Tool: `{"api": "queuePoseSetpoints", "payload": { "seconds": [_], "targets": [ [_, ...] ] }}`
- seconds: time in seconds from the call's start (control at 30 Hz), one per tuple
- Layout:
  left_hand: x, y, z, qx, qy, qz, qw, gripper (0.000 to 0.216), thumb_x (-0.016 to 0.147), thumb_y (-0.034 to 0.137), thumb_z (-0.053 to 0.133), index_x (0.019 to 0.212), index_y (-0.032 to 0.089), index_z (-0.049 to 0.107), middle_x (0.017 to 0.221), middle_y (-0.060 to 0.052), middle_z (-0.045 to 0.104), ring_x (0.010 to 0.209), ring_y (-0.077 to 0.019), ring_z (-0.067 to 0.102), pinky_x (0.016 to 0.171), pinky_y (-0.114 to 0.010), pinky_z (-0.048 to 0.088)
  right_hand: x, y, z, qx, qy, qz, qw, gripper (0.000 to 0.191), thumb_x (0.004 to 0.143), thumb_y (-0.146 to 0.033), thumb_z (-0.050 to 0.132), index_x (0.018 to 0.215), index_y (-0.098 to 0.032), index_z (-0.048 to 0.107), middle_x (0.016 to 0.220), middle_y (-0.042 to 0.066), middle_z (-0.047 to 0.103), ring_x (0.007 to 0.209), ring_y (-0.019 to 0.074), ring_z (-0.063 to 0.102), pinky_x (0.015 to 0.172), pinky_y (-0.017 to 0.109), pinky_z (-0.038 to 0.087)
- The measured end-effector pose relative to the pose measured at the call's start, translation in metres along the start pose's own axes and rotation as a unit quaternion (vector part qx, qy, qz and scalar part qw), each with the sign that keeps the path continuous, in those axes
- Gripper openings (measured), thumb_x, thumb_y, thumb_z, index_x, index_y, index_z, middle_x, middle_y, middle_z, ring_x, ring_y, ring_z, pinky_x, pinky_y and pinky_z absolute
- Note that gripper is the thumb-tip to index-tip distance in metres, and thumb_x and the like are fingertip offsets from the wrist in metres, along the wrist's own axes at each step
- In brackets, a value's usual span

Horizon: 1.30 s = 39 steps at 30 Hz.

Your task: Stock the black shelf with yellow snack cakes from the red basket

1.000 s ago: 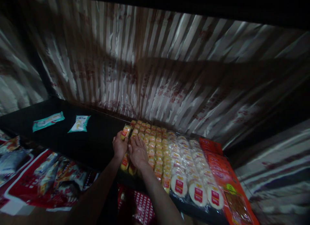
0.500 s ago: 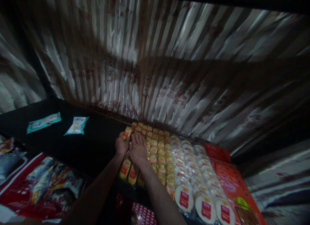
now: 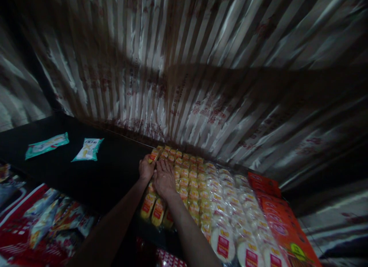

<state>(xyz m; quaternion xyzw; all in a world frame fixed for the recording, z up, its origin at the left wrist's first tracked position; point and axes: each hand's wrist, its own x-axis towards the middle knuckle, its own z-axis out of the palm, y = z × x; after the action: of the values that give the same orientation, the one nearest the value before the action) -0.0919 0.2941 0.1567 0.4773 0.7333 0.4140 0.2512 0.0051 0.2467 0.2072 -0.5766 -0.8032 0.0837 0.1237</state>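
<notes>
On a dark shelf [image 3: 109, 171] lie rows of small yellow snack packets [image 3: 186, 179] with red labels. My left hand [image 3: 146, 169] is closed on one yellow packet [image 3: 154, 155] at the far left end of the rows. My right hand [image 3: 163, 178] lies flat on the packets beside it, fingers stretched out. Several more yellow packets [image 3: 152, 209] sit at the shelf's front edge under my wrists.
Round white packets with red labels [image 3: 230, 221] fill the rows to the right, then orange flat packs [image 3: 276, 217]. Two teal packets [image 3: 87, 149] [image 3: 47, 144] lie at the far left of the shelf. Red bags [image 3: 43, 221] sit lower left. A striped plastic sheet [image 3: 184, 75] hangs behind.
Both hands have slid farther back along the left column of yellow packets; the left hand keeps its grip on the packet. The view has tilted upward slightly.
</notes>
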Motion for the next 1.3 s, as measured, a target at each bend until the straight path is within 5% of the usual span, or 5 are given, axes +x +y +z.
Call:
{"api": "queuePoseSetpoints", "payload": {
  "seconds": [0.47, 1.3],
  "targets": [
    [0.009, -0.016, 0.016, -0.008, 0.026, 0.051, 0.998, 0.031, 0.081, 0.021, 0.055, 0.111, 0.014, 0.058, 0.104, -0.011, 0.067, 0.088, -0.0169, 0.061, 0.083, -0.029, 0.046, 0.001, 0.004, 0.008, -0.012, 0.012, -0.002, 1.000, 0.049, 0.090, -0.025, 0.036, 0.136, -0.008, 0.042, 0.144, 0.014, 0.039, 0.138, 0.0247, 0.024, 0.112, 0.040, 0.018],
    [0.017, -0.022, 0.010, 0.058, 0.059, 0.151, 0.985, 0.033, 0.080, 0.025, 0.054, 0.111, 0.021, 0.061, 0.092, -0.006, 0.061, 0.093, -0.0193, 0.055, 0.086, -0.030, 0.045, 0.002, 0.006, 0.006, -0.017, 0.019, -0.008, 1.000, 0.048, 0.088, -0.026, 0.040, 0.132, -0.010, 0.048, 0.141, 0.015, 0.043, 0.136, 0.0270, 0.029, 0.111, 0.042, 0.020]
  ]
}}
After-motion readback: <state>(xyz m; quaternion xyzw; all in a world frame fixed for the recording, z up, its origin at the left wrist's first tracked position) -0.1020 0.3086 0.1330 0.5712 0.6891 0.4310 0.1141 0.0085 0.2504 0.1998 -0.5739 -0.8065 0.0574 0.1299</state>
